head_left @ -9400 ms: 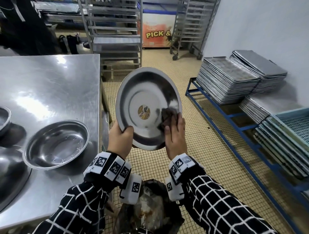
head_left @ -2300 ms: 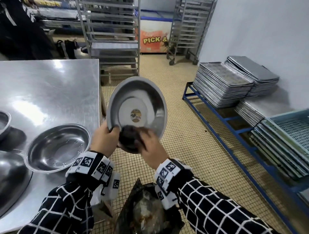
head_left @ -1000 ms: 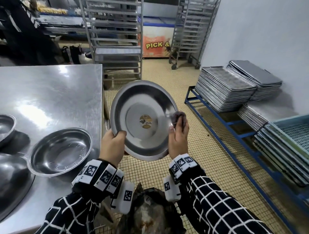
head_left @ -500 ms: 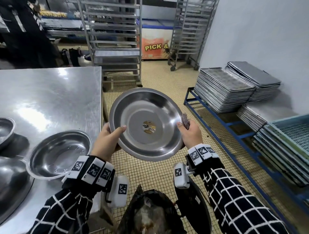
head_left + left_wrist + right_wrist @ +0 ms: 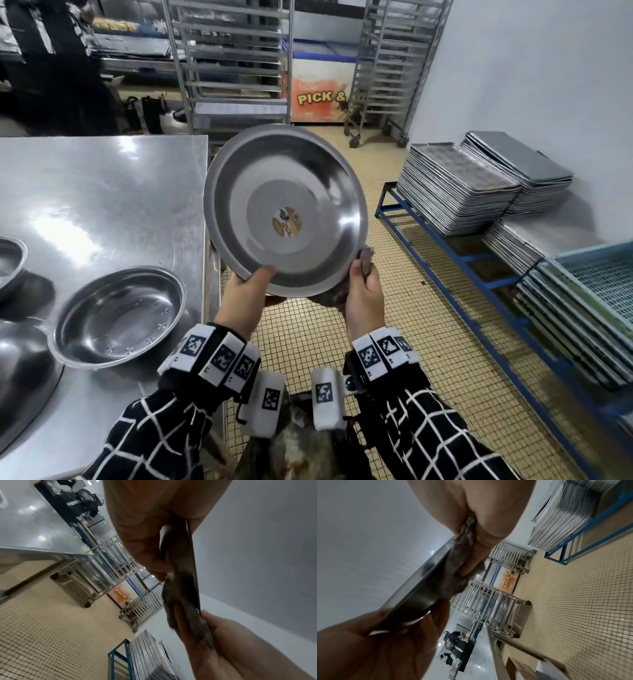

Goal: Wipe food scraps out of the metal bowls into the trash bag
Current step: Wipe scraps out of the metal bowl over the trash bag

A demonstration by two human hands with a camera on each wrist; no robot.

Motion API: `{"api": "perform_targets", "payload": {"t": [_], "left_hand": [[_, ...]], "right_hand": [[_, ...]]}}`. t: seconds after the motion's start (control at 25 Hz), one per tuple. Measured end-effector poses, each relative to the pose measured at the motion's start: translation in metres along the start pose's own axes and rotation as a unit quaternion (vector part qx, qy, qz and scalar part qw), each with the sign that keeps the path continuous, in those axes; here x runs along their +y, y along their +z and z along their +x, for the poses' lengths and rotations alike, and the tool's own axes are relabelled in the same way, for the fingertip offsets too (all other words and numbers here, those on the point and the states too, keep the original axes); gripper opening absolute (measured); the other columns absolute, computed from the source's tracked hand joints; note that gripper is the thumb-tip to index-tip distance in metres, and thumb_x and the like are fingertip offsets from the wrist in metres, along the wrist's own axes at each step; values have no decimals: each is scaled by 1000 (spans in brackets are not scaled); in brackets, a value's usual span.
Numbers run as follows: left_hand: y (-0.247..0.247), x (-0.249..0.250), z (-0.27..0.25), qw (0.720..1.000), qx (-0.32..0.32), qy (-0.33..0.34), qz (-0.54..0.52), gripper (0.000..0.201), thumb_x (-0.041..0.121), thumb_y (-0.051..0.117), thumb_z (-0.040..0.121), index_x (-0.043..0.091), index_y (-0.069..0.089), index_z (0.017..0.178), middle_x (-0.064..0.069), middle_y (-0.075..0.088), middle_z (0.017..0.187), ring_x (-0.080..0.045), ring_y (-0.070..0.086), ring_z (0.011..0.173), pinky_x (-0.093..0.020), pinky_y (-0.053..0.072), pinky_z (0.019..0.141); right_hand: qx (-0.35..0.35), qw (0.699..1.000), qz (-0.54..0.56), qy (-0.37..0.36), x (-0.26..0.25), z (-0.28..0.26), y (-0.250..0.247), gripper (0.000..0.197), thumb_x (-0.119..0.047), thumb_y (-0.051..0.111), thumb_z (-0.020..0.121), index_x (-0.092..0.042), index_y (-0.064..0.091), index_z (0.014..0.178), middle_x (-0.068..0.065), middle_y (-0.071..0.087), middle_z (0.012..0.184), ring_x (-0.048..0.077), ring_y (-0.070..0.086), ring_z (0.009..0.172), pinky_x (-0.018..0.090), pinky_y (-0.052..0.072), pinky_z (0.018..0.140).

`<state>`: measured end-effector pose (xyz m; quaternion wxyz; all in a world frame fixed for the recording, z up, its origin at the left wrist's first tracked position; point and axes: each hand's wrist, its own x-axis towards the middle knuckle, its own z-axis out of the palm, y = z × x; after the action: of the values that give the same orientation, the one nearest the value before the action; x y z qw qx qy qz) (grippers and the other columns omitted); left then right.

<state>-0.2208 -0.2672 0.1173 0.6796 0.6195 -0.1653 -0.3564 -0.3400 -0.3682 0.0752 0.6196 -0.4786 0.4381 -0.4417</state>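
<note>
From the head camera we see our left hand (image 5: 248, 294) gripping the lower rim of a wide, shallow round metal bowl (image 5: 284, 209), thumb hooked over the edge onto the inner face, fingers hidden behind. The bowl is tilted up so its inside faces us, held in the air over the tiled floor (image 5: 404, 342), just right of the steel counter (image 5: 102, 192). Our right hand (image 5: 364, 294) holds the rim's lower right, pinching a crumpled grey-brown cloth (image 5: 365, 258) against it. Both forearms reach forward, wrists bent upward. Below them sits the dark trash bag (image 5: 301, 452). A smaller round metal bowl (image 5: 118, 313) rests on the counter.

In the left wrist view the bowl (image 5: 181, 566) appears edge-on, our left hand (image 5: 150, 524) curled round its rim, and the right hand (image 5: 240, 649) presses the cloth (image 5: 190, 624) to the underside.

In the right wrist view our right fingers (image 5: 481, 547) are wrapped over the cloth (image 5: 462, 563) on the bowl (image 5: 419, 588), with the left hand (image 5: 382, 642) clasping the near rim.
</note>
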Motion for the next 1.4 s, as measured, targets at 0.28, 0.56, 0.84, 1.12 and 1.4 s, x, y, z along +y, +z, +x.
{"api": "perform_targets", "payload": {"t": [0.28,0.56,0.84,1.12,1.4], "left_hand": [[-39,9,19,991,14,-14,129,16,4,48,93,16,51,83,-13,63,82,-30,64,75,-42,56,71],[-34,8,20,971,23,74,224,18,15,48,95,13,54,78,-11,59,75,-26,59,66,-27,49,45],[-33,4,19,967,21,89,237,22,12,49,93,6,52,73,-11,52,66,-26,52,64,-40,47,57],[-26,5,21,966,39,109,230,23,12,49,93,12,50,70,-4,48,65,-19,44,61,-31,37,58],[-16,1,21,961,100,146,213,26,8,47,91,15,43,67,-1,43,61,-14,35,51,-23,30,46]], "right_hand": [[-1,970,-222,-103,3,9,-10,16,-26,49,96,-19,54,110,-1,58,101,11,59,89,27,52,80],[-316,767,-481,-283,45,-29,20,59,-53,38,95,-33,21,148,-4,19,154,18,18,140,35,15,115],[-228,674,-614,-342,62,12,-24,67,-56,4,97,-19,26,149,4,29,153,23,17,145,48,26,114],[-146,687,-624,-343,50,23,-22,54,-43,15,100,-22,28,148,4,30,152,30,17,143,45,12,119],[-225,822,-432,-293,42,-37,18,47,-45,25,99,-25,40,139,1,43,137,17,35,129,41,38,106]]}}
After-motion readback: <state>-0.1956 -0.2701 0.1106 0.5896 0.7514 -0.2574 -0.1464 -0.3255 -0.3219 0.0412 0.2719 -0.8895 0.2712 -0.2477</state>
